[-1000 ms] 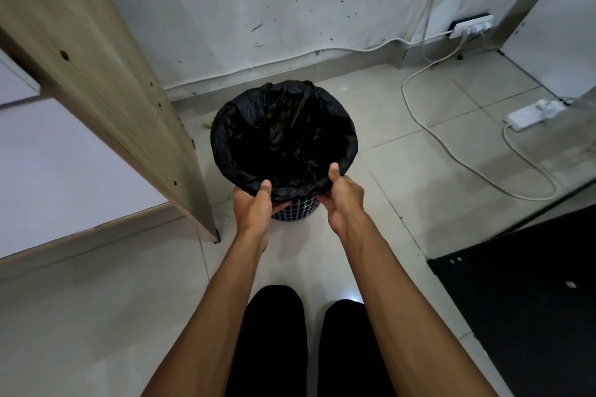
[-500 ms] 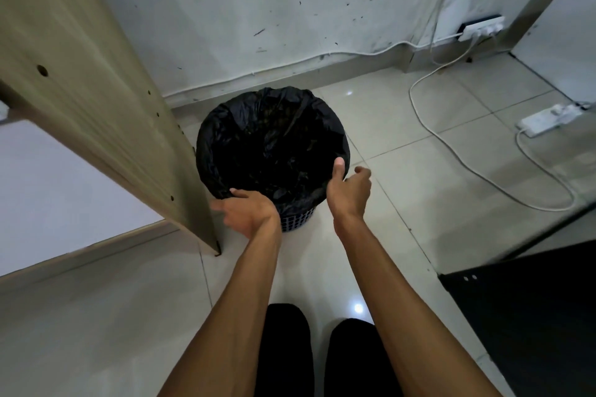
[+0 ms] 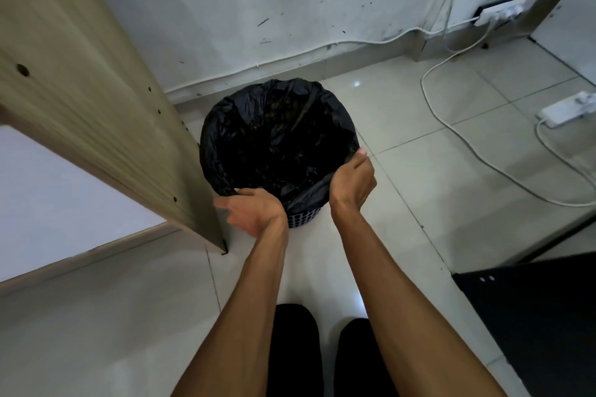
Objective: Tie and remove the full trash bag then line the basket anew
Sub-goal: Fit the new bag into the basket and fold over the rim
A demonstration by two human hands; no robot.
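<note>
A black trash bag point(image 3: 277, 138) lines a small perforated basket point(image 3: 303, 218) standing on the tiled floor near the wall. The bag's edge is folded over the rim and its inside looks dark, with some rubbish dimly showing. My right hand point(image 3: 353, 182) pinches the bag's edge at the basket's right side. My left hand point(image 3: 250, 211) is at the near-left rim, fingers spread and blurred, touching the bag's edge; whether it grips the plastic is unclear.
A wooden furniture panel point(image 3: 96, 106) stands close to the left of the basket. White cables point(image 3: 451, 126) and a power strip point(image 3: 567, 109) lie on the floor to the right. A black object point(image 3: 532, 316) fills the lower right. My legs point(image 3: 296, 354) are below.
Both hands have moved apart along the rim from its near side: the left toward the near-left by the panel, the right up the right side, where it now pinches the bag's edge.
</note>
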